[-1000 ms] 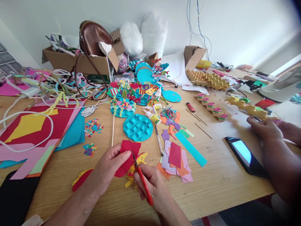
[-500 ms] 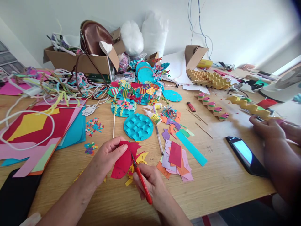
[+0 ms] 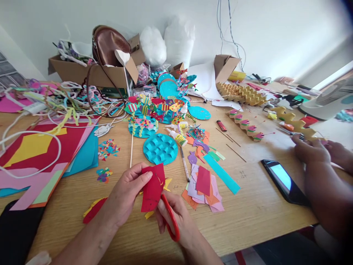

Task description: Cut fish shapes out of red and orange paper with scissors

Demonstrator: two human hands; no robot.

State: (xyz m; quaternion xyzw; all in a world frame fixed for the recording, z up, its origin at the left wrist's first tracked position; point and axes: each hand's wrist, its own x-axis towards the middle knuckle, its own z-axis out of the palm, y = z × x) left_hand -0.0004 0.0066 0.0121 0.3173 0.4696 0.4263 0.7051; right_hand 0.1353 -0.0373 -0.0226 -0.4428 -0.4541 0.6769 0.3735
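My left hand [image 3: 134,187] pinches a piece of red paper [image 3: 151,193] with dark drawn lines, between thumb and fingers. In my right hand [image 3: 173,209] are red-handled scissors [image 3: 171,219], gripped by the loops; their blades are mostly hidden at the paper's right edge. Yellow paper scraps [image 3: 167,184] lie behind the red piece. Left of my left forearm is a cut red piece [image 3: 95,211] lying over yellow paper. Just beyond my hands sits a round blue disc [image 3: 160,148] covered in curved paper scales.
Stacked coloured sheets [image 3: 33,147] and tangled cords cover the left. Paper scraps [image 3: 203,180], a pen [image 3: 184,164] and a blue strip [image 3: 222,173] lie right of my hands. A phone [image 3: 284,180] is near a co-worker's hands [image 3: 311,151]. Boxes [image 3: 91,75] stand behind.
The red paper has turned in my left hand, and the scissors' blades have moved behind its right edge. A red piece now shows beside my left forearm. The view has shifted slightly.
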